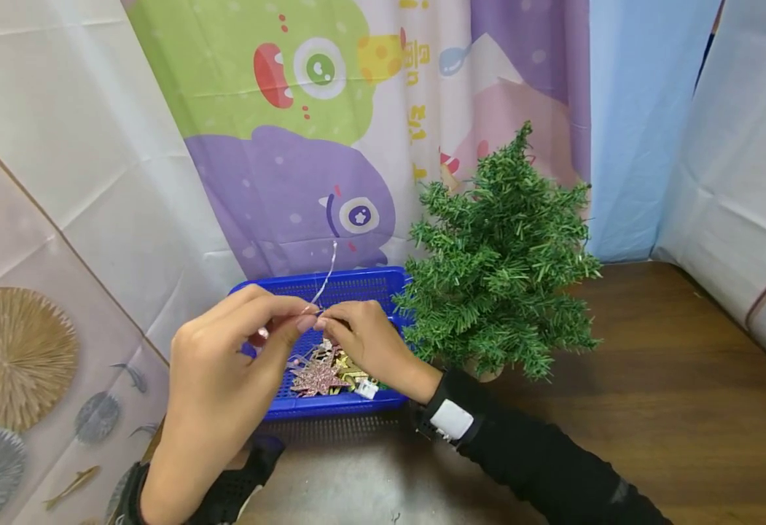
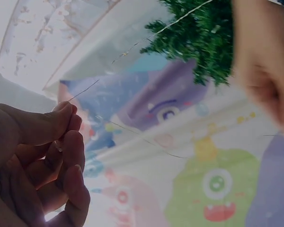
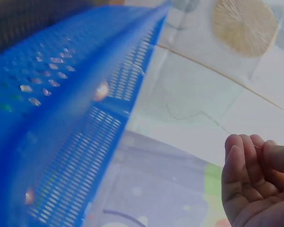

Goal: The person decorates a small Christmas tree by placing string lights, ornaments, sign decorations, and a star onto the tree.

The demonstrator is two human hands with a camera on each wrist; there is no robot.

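Observation:
Above the blue basket, both hands meet at a thin fairy-light wire (image 1: 327, 275). The left hand (image 1: 225, 357) pinches it between thumb and index finger. The right hand (image 1: 372, 346) pinches it close beside the left fingertips. A loose end rises above the hands. In the left wrist view, the wire (image 2: 83, 91) runs up from the left thumb, with small bead-like bits along the strand. A small bright glow shows by the left palm. The right wrist view shows the right hand (image 3: 260, 184) with the wire (image 3: 213, 120) trailing from its fingertips.
The blue basket (image 1: 330, 408) holds a pink glitter star (image 1: 320, 378), gold pieces and a small white box (image 1: 367, 389). A green artificial Christmas tree (image 1: 503, 270) stands to its right on the brown wooden table (image 1: 671, 408). A cartoon-printed curtain (image 1: 278, 189) hangs behind.

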